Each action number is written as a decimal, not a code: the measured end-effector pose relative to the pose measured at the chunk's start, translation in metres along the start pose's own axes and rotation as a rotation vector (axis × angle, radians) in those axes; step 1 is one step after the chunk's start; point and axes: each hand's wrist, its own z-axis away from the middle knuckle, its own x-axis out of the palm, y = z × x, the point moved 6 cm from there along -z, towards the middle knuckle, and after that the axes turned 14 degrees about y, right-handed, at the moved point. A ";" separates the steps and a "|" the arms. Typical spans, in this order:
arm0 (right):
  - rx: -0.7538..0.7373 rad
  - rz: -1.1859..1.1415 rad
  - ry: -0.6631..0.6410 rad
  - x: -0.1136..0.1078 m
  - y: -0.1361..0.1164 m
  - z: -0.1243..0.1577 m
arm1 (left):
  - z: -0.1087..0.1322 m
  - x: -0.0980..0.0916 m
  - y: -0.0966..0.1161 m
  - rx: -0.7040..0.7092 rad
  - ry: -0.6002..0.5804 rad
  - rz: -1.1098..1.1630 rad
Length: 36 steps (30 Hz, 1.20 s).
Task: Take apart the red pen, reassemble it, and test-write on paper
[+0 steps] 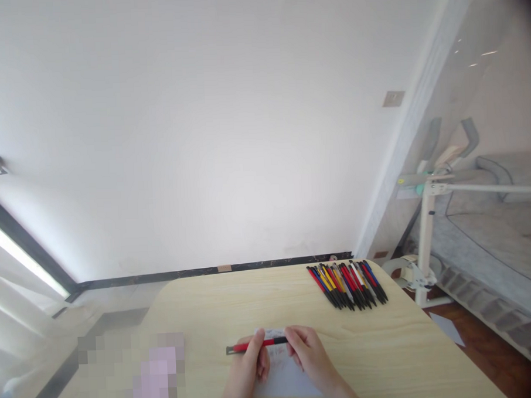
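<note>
A red pen (268,343) with a black grip and black clip end lies level between both hands. My left hand (250,361) is closed round its red barrel, thumb on top. At the black tip end, my right hand (308,351) pinches the pen between thumb and fingers. Beneath the hands is a white sheet of paper (284,383) with reddish handwriting on it, partly covered by them. Farther off to the right, a row of several pens (348,285) in red, blue, yellow, white and grey lies on the table, black tips toward me.
The light wooden table (200,307) has rounded far corners and stands close to a white wall (227,136). On the right are a white exercise machine frame (426,233) and a grey sofa (500,230). A blurred pinkish patch (156,374) covers the lower left.
</note>
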 end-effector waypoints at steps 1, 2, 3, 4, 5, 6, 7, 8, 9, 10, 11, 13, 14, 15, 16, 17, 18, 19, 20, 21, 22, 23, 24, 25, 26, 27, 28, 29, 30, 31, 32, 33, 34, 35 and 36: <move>-0.009 0.003 0.007 0.000 -0.001 0.000 | 0.000 0.000 0.000 0.007 0.001 -0.013; -0.020 0.008 0.011 -0.001 -0.002 0.001 | 0.000 0.000 0.000 0.008 0.002 -0.023; -0.032 0.013 0.014 -0.001 -0.003 0.001 | 0.000 -0.001 -0.001 0.003 0.003 -0.029; -0.042 0.018 0.015 -0.001 -0.004 0.001 | -0.001 -0.001 -0.002 -0.007 0.006 -0.030; -0.049 0.023 0.014 -0.001 -0.004 0.001 | -0.001 -0.001 -0.003 -0.022 0.008 -0.026; -0.052 0.026 0.015 -0.001 -0.004 0.001 | -0.001 -0.002 -0.004 -0.037 0.011 -0.021; -0.055 0.027 0.020 -0.001 -0.004 0.001 | -0.002 -0.002 -0.005 -0.050 0.013 -0.017; -0.056 0.026 0.024 -0.001 -0.003 0.000 | -0.002 -0.002 -0.006 -0.059 0.008 -0.014; -0.057 0.023 0.029 -0.002 -0.003 0.000 | -0.002 -0.001 -0.007 -0.063 0.001 -0.011; -0.056 0.017 0.037 -0.002 -0.002 -0.001 | -0.002 0.000 -0.007 -0.061 -0.010 -0.006; -0.054 0.011 0.045 -0.003 -0.001 -0.002 | -0.001 0.000 -0.007 -0.053 -0.020 0.002; -0.041 -0.005 0.061 -0.004 0.001 -0.003 | 0.000 0.002 -0.005 -0.034 -0.039 0.033; -0.034 -0.011 0.069 -0.005 0.002 -0.003 | 0.001 0.003 -0.003 -0.029 -0.041 0.059; -0.028 -0.015 0.075 -0.005 0.003 -0.003 | 0.002 0.003 -0.002 -0.028 -0.038 0.092; -0.026 -0.017 0.080 -0.005 0.003 -0.003 | 0.003 0.002 -0.001 -0.029 -0.033 0.130; -0.026 -0.016 0.083 -0.006 0.002 -0.003 | 0.003 0.002 0.001 -0.027 -0.025 0.170; -0.030 -0.014 0.084 -0.006 0.002 -0.002 | 0.003 0.001 0.003 -0.018 -0.019 0.206; -0.035 -0.012 0.083 -0.005 0.001 -0.002 | 0.003 0.001 0.005 -0.003 -0.012 0.233; -0.041 -0.009 0.082 -0.005 0.000 -0.002 | 0.003 0.000 0.007 0.015 -0.010 0.253; -0.047 -0.008 0.083 -0.005 -0.001 -0.002 | 0.003 0.000 0.008 0.029 -0.012 0.269; -0.053 -0.007 0.088 -0.006 -0.001 -0.002 | 0.003 0.000 0.009 0.036 -0.018 0.284; -0.057 -0.007 0.093 -0.006 -0.001 -0.002 | 0.003 0.000 0.010 0.034 -0.027 0.301; -0.058 -0.007 0.100 -0.007 -0.001 -0.003 | 0.003 0.000 0.010 0.022 -0.037 0.321; -0.058 -0.008 0.105 -0.008 -0.001 -0.003 | 0.003 0.000 0.009 0.004 -0.046 0.346; -0.060 -0.008 0.108 -0.008 -0.001 -0.003 | 0.003 0.000 0.009 -0.015 -0.052 0.371; -0.060 -0.009 0.109 -0.009 0.000 -0.003 | 0.004 -0.001 0.009 -0.033 -0.053 0.394; -0.061 -0.009 0.110 -0.009 0.000 -0.003 | 0.004 -0.001 0.009 -0.046 -0.050 0.415; -0.063 -0.010 0.112 -0.010 0.000 -0.003 | 0.003 -0.002 0.010 -0.055 -0.045 0.430; -0.065 -0.011 0.117 -0.011 0.000 -0.003 | 0.003 -0.003 0.010 -0.060 -0.040 0.440; -0.064 -0.012 0.123 -0.011 0.000 -0.003 | 0.003 -0.003 0.011 -0.063 -0.034 0.444; -0.062 -0.013 0.131 -0.012 0.000 -0.004 | 0.003 -0.004 0.011 -0.064 -0.030 0.443; -0.061 -0.012 0.137 -0.012 0.000 -0.004 | 0.002 -0.004 0.010 -0.065 -0.026 0.439; -0.062 -0.011 0.143 -0.013 0.000 -0.005 | 0.002 -0.004 0.010 -0.064 -0.022 0.435; -0.066 -0.009 0.148 -0.013 0.001 -0.005 | 0.002 -0.003 0.009 -0.061 -0.018 0.431; -0.071 -0.005 0.154 -0.014 0.001 -0.006 | 0.001 -0.003 0.009 -0.058 -0.015 0.429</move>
